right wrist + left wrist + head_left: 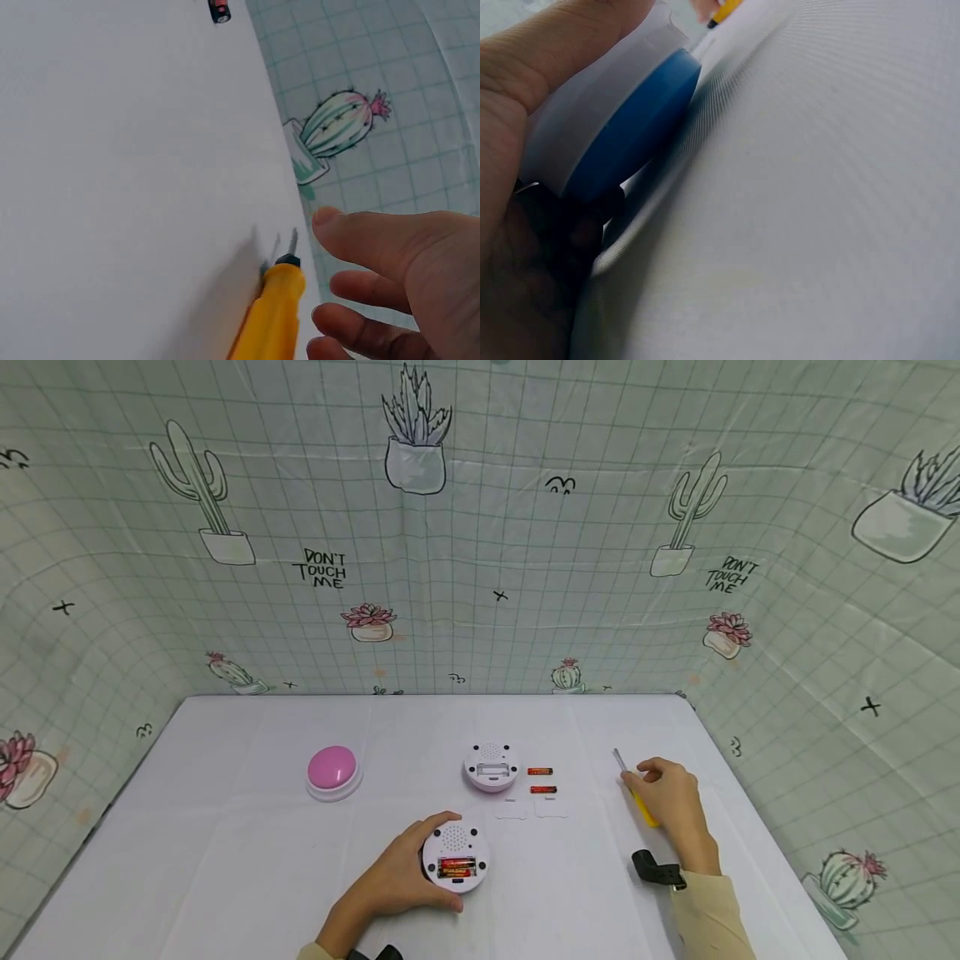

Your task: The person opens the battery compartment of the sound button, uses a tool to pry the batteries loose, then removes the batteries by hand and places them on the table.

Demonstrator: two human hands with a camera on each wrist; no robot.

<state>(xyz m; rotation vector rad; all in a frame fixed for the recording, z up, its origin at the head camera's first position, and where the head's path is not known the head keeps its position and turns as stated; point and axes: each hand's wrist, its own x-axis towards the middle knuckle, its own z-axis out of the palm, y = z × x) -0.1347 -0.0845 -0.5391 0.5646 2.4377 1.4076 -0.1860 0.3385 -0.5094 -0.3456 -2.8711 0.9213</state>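
My left hand grips a round white push-button device by its sides, thumb at the near edge and fingers round the far left. Its underside faces up, with speaker holes and two red batteries in the uncovered battery compartment. The blue button under it shows in the left wrist view, facing the tabletop. At the right, my right hand is beside a screwdriver with a yellow handle. In the right wrist view its loosely bent fingers are apart from the screwdriver.
A second device lies upside down, its battery compartment bare. Beside it are two loose batteries, with two thin white covers nearer me. A pink-topped push button sits upright at the left. Patterned cloth borders the white table.
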